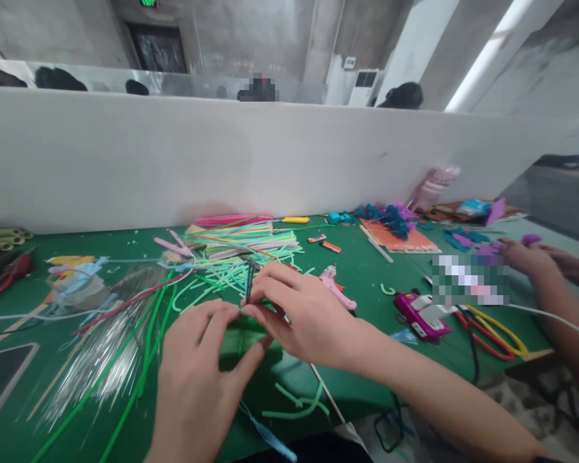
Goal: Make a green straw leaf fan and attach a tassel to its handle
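Note:
A green block-like piece sits in the grasp of my left hand, its thumb and fingers curled around the sides. Above it, the fingers of my right hand pinch a thin dark tool, which stands upright at the top of the green piece. My fingers cover the tool's lower end, so its exact kind and contact cannot be made out. Below hangs or lies a light blue tassel. Cut green strips are on the table just in front of me.
Behind my hands lies a pile of coloured strips. Clear thin rods and a phone are leftward. A pink glue gun, a purple device and red-yellow-handled scissors lie rightward. A co-worker's hands handle purple pieces.

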### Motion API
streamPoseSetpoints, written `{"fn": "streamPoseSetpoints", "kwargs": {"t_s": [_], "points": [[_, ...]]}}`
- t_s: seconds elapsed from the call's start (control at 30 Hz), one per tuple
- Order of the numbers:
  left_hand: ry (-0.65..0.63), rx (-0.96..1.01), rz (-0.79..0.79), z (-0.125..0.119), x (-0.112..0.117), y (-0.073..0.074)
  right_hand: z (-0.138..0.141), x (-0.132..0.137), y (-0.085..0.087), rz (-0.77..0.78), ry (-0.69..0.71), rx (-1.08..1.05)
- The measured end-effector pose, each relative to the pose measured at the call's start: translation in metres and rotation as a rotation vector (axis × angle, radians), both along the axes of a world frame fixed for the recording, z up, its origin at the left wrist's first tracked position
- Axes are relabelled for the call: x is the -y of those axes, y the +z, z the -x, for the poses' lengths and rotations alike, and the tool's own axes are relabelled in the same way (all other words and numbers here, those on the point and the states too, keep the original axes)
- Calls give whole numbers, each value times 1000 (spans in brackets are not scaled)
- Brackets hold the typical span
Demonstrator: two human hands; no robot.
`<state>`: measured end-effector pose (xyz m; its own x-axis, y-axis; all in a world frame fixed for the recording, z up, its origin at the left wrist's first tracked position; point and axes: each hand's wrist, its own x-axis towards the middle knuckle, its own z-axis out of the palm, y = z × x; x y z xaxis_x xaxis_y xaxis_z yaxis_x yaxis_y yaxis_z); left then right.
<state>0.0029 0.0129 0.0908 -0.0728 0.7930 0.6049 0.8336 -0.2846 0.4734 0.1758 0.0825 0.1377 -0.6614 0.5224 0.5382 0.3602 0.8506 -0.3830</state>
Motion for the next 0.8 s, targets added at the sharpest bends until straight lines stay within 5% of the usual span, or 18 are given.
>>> {"fn": "streamPoseSetpoints", "kwargs": {"t_s": [0.13,0.3,0.43,0.5,0.63,0.8], "points": [[30,170,-74,-14,-13,-17,8,2,-4,7,-82,-18],[-123,308,34,-4,-30,-10,2,-13,4,235,6,-128],[-428,243,140,17,-40,0,-5,-22,12,582,115,-128],[-636,224,244,26,-49,3,-7,-22,13,626,217,-110],[-834,287,396,34,-68,5,-6,-19,11,437,284,-105],[-639,323,375,35,-60,14,-4,-12,5,100,16,-141]]}}
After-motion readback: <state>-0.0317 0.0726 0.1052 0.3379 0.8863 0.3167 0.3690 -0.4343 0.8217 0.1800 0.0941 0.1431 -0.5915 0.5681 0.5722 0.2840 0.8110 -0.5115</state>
